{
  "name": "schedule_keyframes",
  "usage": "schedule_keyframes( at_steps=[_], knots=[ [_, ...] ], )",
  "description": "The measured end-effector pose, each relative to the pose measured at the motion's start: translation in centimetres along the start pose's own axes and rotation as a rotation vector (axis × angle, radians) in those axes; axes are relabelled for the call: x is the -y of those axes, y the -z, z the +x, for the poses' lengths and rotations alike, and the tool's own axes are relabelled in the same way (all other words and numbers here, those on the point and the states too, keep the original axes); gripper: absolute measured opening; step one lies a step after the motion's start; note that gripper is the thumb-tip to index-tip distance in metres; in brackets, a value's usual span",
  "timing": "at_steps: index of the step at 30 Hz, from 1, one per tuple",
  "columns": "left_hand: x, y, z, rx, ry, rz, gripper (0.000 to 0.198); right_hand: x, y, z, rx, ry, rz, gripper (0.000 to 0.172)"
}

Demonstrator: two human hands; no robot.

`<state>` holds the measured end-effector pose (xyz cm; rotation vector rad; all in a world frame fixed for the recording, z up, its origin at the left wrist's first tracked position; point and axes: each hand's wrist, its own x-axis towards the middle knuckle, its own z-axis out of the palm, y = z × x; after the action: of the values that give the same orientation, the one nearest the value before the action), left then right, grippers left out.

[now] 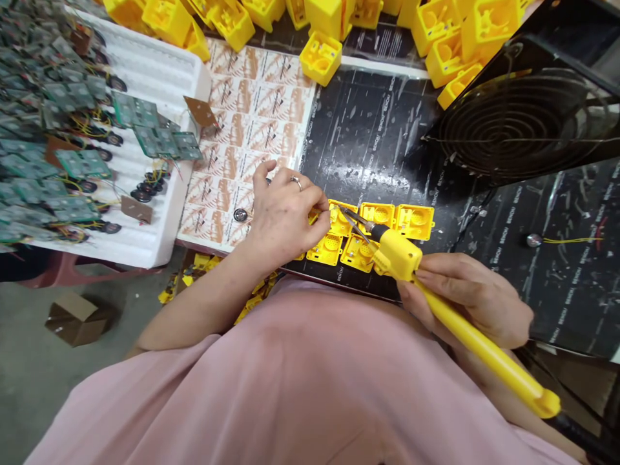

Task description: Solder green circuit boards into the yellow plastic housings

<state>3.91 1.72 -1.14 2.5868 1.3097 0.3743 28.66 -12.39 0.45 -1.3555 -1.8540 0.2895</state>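
My right hand (467, 297) is wrapped round a yellow soldering gun (400, 255) with a long handle and a dark cable. Its thin metal tip reaches into one of the small yellow plastic housings (341, 219) in front of me. The housings lie open side up in two rows, with round grilles and small metal parts inside. My left hand (288, 210), wearing a ring, rests over the left end of the rows. Its thumb and forefinger are pinched together at the housing under the tip; what they hold is hidden.
A white foam tray (179, 71) at left carries many green circuit boards (169, 139) with wired round parts. Yellow housings (321, 58) are piled along the back. A black fan (508, 129) stands at right. A loose round part (534, 240) with yellow wires lies near it.
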Motion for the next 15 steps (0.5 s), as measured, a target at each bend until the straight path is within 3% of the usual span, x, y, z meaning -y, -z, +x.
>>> schedule_keyframes(
  at_steps=[3,8,11,15],
  knots=[
    [0.0,-0.2,0.2,-0.012,-0.017,0.013,0.024,-0.1,-0.2,0.3,-0.024,0.175,-0.07,0.024],
    [0.2,-0.6,0.3,-0.041,-0.043,0.038,0.02,-0.2,0.3,1.1,0.023,0.259,-0.086,0.023],
    [0.3,-0.6,0.2,-0.04,-0.046,0.045,0.019,-0.1,1.1,1.4,0.068,0.22,-0.073,0.013],
    [0.3,-0.7,0.2,-0.054,-0.046,0.041,0.022,-0.1,1.0,1.2,0.043,0.119,-0.07,0.013]
  ],
)
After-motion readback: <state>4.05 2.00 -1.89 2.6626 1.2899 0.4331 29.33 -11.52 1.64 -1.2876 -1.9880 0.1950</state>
